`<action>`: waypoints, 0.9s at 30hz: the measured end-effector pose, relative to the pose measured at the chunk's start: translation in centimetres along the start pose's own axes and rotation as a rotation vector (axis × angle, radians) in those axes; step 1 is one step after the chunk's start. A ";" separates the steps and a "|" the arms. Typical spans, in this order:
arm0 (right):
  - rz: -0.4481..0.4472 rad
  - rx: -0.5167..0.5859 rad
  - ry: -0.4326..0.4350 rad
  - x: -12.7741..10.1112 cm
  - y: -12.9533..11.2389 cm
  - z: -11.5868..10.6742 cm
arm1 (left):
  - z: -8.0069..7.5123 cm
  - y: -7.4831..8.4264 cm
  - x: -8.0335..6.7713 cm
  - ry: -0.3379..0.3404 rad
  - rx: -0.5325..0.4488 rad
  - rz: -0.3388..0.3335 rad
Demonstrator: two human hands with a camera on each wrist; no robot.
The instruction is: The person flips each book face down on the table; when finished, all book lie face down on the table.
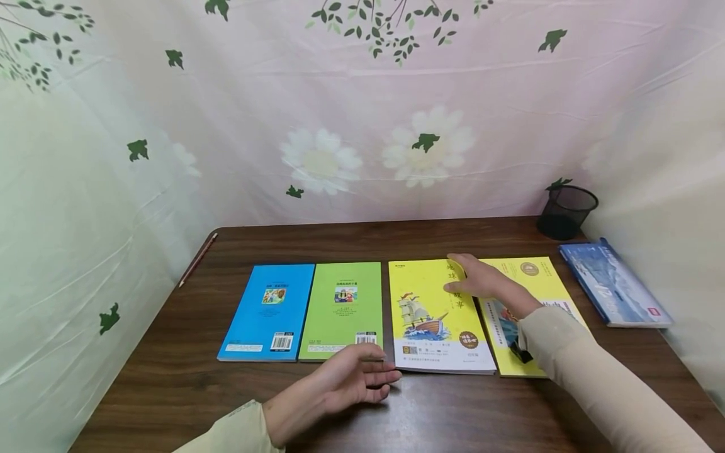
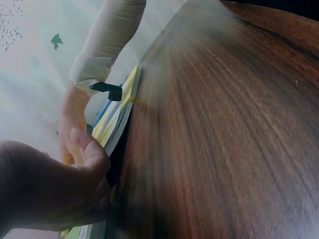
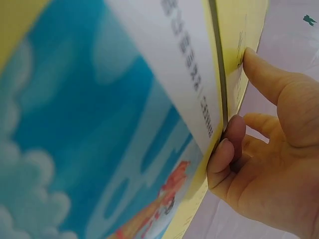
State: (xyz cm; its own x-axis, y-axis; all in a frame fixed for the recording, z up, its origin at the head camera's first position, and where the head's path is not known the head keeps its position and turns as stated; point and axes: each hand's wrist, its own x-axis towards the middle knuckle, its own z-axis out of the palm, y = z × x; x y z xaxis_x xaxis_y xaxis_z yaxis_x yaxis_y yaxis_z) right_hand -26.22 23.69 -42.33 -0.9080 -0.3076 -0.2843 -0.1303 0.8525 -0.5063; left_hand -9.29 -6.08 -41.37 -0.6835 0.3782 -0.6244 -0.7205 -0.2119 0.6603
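Note:
A yellow book with a sailing ship on its cover [image 1: 421, 314] lies flat between my hands. My right hand [image 1: 484, 277] grips it near the far right corner. In the right wrist view the thumb [image 3: 264, 74] lies on its cover and curled fingertips [image 3: 222, 157] meet its side edge. My left hand [image 1: 354, 380] rests palm inward by its near left corner, fingers loosely bent, holding nothing; in the left wrist view the hand hides the spot. Partly under my right forearm is a second yellow book [image 1: 529, 283]. Left of the ship book lies a green book [image 1: 351, 314].
A blue book [image 1: 272, 314] lies beside the green one. At the right edge are a blue-white book [image 1: 614, 286] and, behind it, a black mesh pen holder [image 1: 566, 214]. A pencil [image 1: 198, 259] lies along the left edge of the brown wooden table [image 1: 187, 371]. Printed curtains surround the table.

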 end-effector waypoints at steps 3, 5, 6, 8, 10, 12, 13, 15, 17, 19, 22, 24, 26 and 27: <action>0.001 0.007 -0.005 0.0 -0.1 0.0 | 0.2 -0.3 0.1 0.015 0.003 0.012; 0.002 0.009 -0.009 0.0 -0.2 -0.1 | 0.2 -0.4 0.1 0.014 0.009 0.007; 0.003 0.009 -0.009 0.0 -0.2 -0.1 | 0.2 -0.4 0.1 0.010 0.010 0.000; 0.005 0.010 -0.007 -0.1 -0.1 -0.1 | 0.2 -0.3 0.1 -0.002 0.019 -0.009; 0.002 0.006 -0.003 -0.1 -0.1 -0.1 | 0.3 -0.3 0.1 -0.014 0.032 -0.016; 0.003 0.006 0.003 -0.2 0.0 -0.1 | 0.3 -0.3 0.1 -0.019 0.048 -0.016; 0.003 0.005 0.004 -0.2 0.1 0.0 | 0.4 -0.3 0.1 -0.018 0.053 -0.013; 0.000 0.009 0.003 -0.3 0.1 0.0 | 0.5 -0.4 0.1 -0.010 0.052 -0.007; -0.005 0.016 0.002 -0.2 0.1 0.1 | 0.6 -0.5 0.2 -0.001 0.047 0.007; -0.012 0.018 0.000 -0.2 0.1 0.2 | 0.8 -0.6 0.3 0.004 0.037 0.019; -0.020 0.013 0.001 -0.3 0.0 0.2 | 1.1 -0.6 0.5 -0.004 0.039 0.036; -0.021 0.011 0.002 -0.3 0.0 0.1 | 1.3 -0.5 0.6 -0.016 0.051 0.041; -0.022 0.007 0.002 -0.2 -0.1 0.0 | 1.4 -0.3 0.6 -0.023 0.069 0.045; -0.021 0.006 0.001 -0.2 -0.1 0.0 | 1.5 -0.2 0.6 -0.025 0.077 0.047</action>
State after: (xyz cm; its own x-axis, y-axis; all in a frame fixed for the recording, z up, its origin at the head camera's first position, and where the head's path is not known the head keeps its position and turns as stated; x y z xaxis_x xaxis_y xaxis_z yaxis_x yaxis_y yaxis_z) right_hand -26.04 23.67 -42.25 -0.9054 -0.3254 -0.2727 -0.1472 0.8431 -0.5172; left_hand -9.40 -4.44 -41.29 -0.7123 0.3919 -0.5823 -0.6762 -0.1606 0.7190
